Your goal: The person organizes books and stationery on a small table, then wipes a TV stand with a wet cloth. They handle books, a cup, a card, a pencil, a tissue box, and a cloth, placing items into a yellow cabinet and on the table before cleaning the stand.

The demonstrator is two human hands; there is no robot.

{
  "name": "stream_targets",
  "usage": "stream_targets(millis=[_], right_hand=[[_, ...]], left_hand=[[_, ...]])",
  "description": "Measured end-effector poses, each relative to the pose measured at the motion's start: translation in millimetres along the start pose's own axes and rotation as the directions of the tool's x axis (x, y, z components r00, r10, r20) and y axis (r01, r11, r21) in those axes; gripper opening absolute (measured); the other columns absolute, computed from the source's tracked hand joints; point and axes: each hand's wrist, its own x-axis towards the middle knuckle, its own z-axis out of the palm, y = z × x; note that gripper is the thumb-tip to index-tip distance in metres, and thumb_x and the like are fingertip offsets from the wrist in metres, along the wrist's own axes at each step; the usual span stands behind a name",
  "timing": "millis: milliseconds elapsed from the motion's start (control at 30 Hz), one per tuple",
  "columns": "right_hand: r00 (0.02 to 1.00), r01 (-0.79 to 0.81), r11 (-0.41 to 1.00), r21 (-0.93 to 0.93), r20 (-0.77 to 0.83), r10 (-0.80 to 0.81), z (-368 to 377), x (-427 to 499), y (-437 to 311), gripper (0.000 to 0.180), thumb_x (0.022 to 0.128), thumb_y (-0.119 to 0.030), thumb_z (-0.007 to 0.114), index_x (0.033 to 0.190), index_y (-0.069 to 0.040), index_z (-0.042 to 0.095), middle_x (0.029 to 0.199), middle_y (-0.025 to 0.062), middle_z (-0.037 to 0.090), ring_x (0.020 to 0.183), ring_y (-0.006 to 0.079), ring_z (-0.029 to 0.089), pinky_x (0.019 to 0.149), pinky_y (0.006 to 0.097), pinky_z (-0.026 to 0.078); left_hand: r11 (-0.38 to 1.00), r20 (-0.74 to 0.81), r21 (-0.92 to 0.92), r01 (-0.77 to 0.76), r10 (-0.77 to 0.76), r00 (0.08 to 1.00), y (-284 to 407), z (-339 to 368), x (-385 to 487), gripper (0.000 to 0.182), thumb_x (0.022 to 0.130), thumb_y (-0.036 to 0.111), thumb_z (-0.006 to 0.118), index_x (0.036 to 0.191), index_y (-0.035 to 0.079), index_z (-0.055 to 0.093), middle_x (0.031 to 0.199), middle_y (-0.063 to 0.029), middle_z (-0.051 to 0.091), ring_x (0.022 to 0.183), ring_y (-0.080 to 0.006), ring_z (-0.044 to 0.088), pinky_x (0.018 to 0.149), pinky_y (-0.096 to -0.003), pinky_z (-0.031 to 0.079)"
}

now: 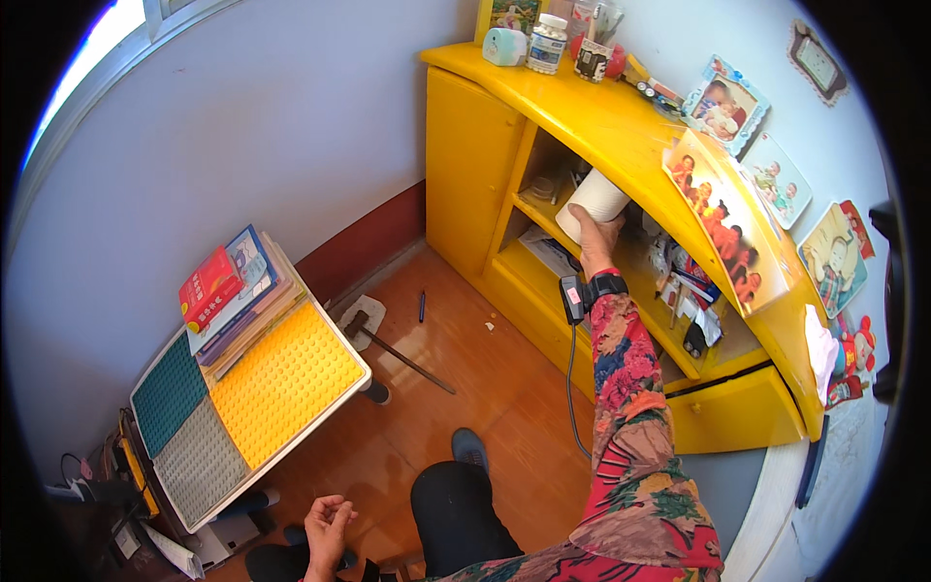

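Observation:
My right hand [601, 236] grips a white paper roll [595, 198] at the opening of the upper shelf of a yellow wooden cabinet [465, 174]. The roll lies tilted, its upper end close under the cabinet top. A black device with a cable [573, 300] is strapped to my right wrist. My left hand [329, 525] hovers low near my knee, its fingers loosely curled and nothing visible in them. Beside the roll, small items sit in the shadowed shelf. To its right lie plastic bags and assorted clutter [687, 287].
A building-brick table [284, 378] at left carries a stack of books [240, 291]. On the tiled floor lie a hammer [400, 356] and a blue pen [422, 306]. A pill bottle [546, 45], a pen holder [593, 60] and photos [727, 225] line the cabinet top.

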Motion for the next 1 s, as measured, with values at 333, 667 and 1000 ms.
stream_targets(millis=[333,667,1000], right_hand=[[0.971,0.148,0.862,-0.485,-0.093,-0.219,56,2,32,0.098,0.057,-0.033,0.088,0.127,0.003,0.03,0.122,0.0279,0.045,0.115,0.0449,0.044,0.095,0.0543,0.04],[0.964,0.072,0.689,-0.722,-0.128,-0.234,61,4,37,0.097,0.065,-0.042,0.085,0.13,0.005,0.028,0.126,0.0294,0.044,0.117,0.0466,0.044,0.101,0.0551,0.035],[0.99,0.113,0.677,-0.727,0.02,-0.143,33,1,37,0.084,0.07,-0.036,0.082,0.127,0.005,0.036,0.127,0.0291,0.046,0.122,0.0436,0.043,0.1,0.0554,0.037]], left_hand=[[0.998,-0.016,0.036,-0.052,0.053,0.998,4,15,21,0.013,0.089,0.002,0.065,0.099,-0.001,0.058,0.086,-0.0052,0.064,0.075,-0.012,0.064,0.071,-0.0237,0.052],[0.99,0.09,0.116,-0.086,0.076,0.993,17,15,25,0.02,0.091,0.008,0.064,0.109,0.0,0.061,0.096,-0.006,0.065,0.087,-0.0152,0.064,0.079,-0.0255,0.05],[0.998,0.1,0.031,-0.063,0.059,0.993,10,0,27,0.019,0.092,0.007,0.064,0.109,-0.001,0.061,0.096,-0.0056,0.065,0.087,-0.0146,0.065,0.078,-0.0244,0.05]])
